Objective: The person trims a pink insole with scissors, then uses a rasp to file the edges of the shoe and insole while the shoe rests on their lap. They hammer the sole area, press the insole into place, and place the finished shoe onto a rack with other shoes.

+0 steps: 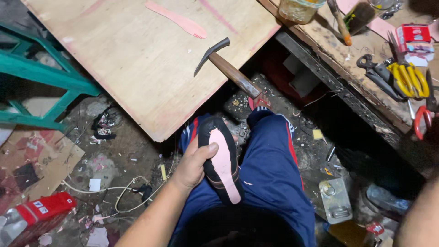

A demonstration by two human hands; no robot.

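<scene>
**One hand on a shoe sole, hammer lying above it**

One grip is in plain view: the left hand (194, 162) is wrapped around a black shoe sole (220, 158) with a pink insole (225, 162) on its face, thumb pressed across the insole's left edge, fingers hidden behind. The sole rests on the person's lap, over blue track trousers (270, 174) with red and white stripes. Only the right forearm shows at the lower right corner; its grip is out of view.

Just above the left grip, a hammer (228, 68) with a wooden handle and dark curved head lies on a plywood desk (137, 59), its handle overhanging the edge. Farther up the board lies a loose pink insole strip (176, 19).

Well to the upper right of the grip, a small red-and-white box (414, 36) sits on a second desk beside yellow-handled scissors (407, 80). To the lower left, on the littered floor, lies a red packet with white labels (43, 208).
</scene>
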